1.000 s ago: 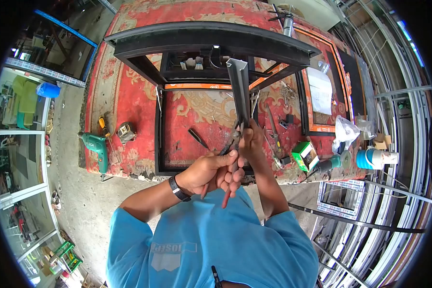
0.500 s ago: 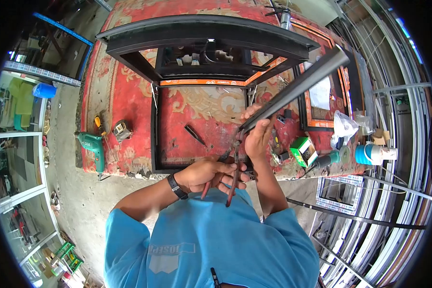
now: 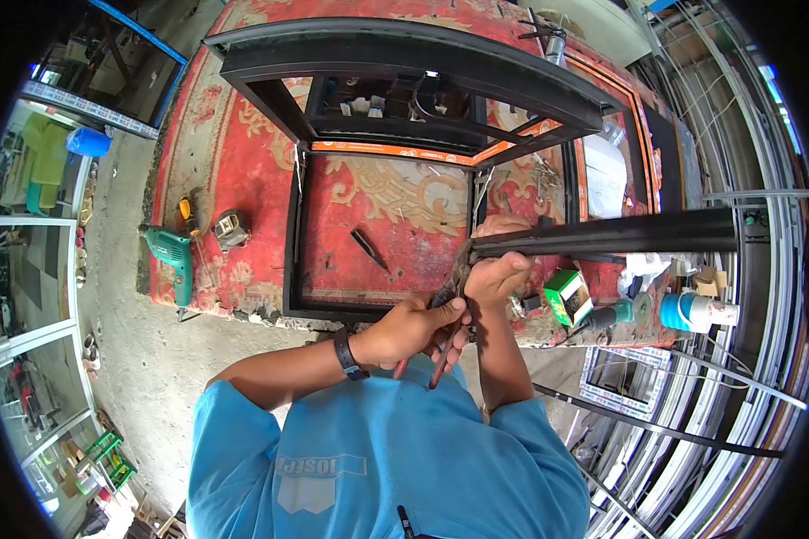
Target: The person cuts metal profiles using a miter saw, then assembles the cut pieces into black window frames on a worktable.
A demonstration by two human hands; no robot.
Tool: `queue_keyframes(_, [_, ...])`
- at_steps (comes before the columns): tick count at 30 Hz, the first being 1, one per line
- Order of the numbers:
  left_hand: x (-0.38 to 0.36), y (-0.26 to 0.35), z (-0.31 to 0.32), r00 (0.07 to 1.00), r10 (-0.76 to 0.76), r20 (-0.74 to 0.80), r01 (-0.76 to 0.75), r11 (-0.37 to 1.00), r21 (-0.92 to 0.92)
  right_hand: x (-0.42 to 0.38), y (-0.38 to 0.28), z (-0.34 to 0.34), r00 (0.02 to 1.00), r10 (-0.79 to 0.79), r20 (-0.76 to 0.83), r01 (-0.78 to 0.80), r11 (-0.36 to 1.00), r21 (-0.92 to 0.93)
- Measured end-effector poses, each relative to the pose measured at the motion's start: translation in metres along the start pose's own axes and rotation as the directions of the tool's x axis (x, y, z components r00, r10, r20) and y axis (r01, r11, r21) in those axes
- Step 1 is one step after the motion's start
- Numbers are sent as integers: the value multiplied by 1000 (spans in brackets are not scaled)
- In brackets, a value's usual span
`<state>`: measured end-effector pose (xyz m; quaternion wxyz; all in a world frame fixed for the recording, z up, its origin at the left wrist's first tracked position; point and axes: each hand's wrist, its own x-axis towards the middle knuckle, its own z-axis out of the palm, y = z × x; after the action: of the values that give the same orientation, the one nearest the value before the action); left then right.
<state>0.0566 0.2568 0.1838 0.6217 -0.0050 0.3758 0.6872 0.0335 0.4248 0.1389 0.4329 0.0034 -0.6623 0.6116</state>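
Note:
My left hand (image 3: 415,331), with a watch on its wrist, is closed around red-handled pliers (image 3: 440,357). Their dark jaws meet the near end of a long black metal profile (image 3: 634,232), though my fingers partly hide the contact. My right hand (image 3: 494,269) grips that profile close to this end, thumb on the near side and fingers on the far side. The bar stretches out to the right, almost level across the view. Below my hands lies a black frame (image 3: 292,242) on the red carpeted table, with its hinged sash (image 3: 404,56) raised at the back.
A dark pointed tool (image 3: 368,248) rests inside the frame. To the left are a green drill (image 3: 173,260), a tape measure (image 3: 232,230) and a yellow-handled screwdriver (image 3: 188,216). On the right stand a green box (image 3: 567,296), an angle grinder (image 3: 607,314) and a blue-and-white bucket (image 3: 699,312).
The black profile has swung from a steep diagonal to nearly level, its far end coming down and right. My right hand has turned with it, and both hands keep their grips.

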Motion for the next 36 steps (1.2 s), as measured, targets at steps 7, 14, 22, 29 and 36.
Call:
queue_keyframes(7, [-7,11,-6,994,-42,98,40,999,28,31,-8,-9,953,-244,177,280,934,-221])
queue_keyframes(14, [-8,15,-16,981,-121,150,124,992,-12,30,5,-29,938,-174,299,246,943,-225])
queue_keyframes(22, [29,-8,-75,984,-168,58,171,985,-40,16,11,-29,957,196,215,-187,980,-61])
queue_keyframes(29, [80,-31,-176,634,736,-237,-162,426,890,-38,29,-3,777,279,565,-229,960,-160])
queue_keyframes(36, [-29,77,-106,339,931,-138,-314,250,916,-12,80,68,539,209,816,-92,978,-189])
